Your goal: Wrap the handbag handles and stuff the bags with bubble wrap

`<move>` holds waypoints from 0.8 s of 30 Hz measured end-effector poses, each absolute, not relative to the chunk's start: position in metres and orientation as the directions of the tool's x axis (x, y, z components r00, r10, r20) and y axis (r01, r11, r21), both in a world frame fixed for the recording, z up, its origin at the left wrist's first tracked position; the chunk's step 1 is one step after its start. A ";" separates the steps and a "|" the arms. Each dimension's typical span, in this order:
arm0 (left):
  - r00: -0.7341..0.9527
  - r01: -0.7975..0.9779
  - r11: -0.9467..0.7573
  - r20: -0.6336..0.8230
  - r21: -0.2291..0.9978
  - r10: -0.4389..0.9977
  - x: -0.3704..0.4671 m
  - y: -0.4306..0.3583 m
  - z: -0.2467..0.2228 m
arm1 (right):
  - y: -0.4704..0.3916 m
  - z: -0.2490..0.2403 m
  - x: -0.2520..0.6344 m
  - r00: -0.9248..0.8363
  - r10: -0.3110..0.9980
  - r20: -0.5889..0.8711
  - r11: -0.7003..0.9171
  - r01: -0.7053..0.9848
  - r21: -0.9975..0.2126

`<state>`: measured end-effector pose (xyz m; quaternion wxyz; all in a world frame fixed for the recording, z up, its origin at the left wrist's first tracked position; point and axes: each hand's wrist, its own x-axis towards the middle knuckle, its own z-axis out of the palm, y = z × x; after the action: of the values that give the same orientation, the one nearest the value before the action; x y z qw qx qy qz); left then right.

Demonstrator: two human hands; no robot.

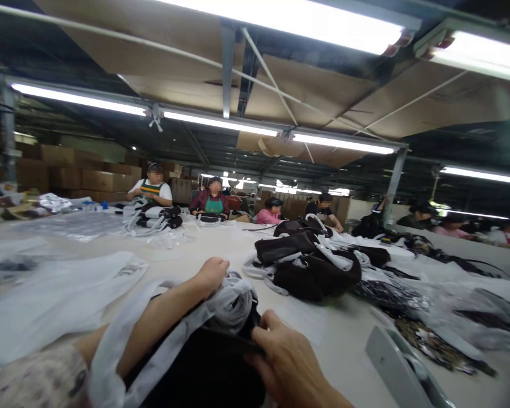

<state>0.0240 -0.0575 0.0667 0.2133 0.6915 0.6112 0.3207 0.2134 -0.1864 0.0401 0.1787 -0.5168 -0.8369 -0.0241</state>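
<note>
- The right hand (287, 348) pinches the edge of the black bag (204, 368), which is at the front of the table (344, 334).
- The left hand (212, 275) is at the coiled pale cord (233, 306) on this bag; its grip I cannot tell.
- The white-wrapped strap (123, 328) loops around the left forearm.
- Beyond, dark bags (310, 266) lie piled.

cardboard boxes (106, 180) and tube lights (221, 123)

Left hand (212, 276) reaches forward, fingers curled; right hand (287, 354) angles inward, thumb and fingers pinching.
</note>
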 end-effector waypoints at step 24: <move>0.489 0.446 -0.202 -0.048 0.872 0.871 -0.005 -0.118 0.061 | -0.158 0.007 0.232 -0.536 0.266 0.801 0.821 0.561 0.103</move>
<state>-0.0050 -0.1184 0.0612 0.4470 0.7382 0.4461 0.2373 0.2316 -0.1575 0.0069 0.4168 -0.2411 -0.8584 -0.1769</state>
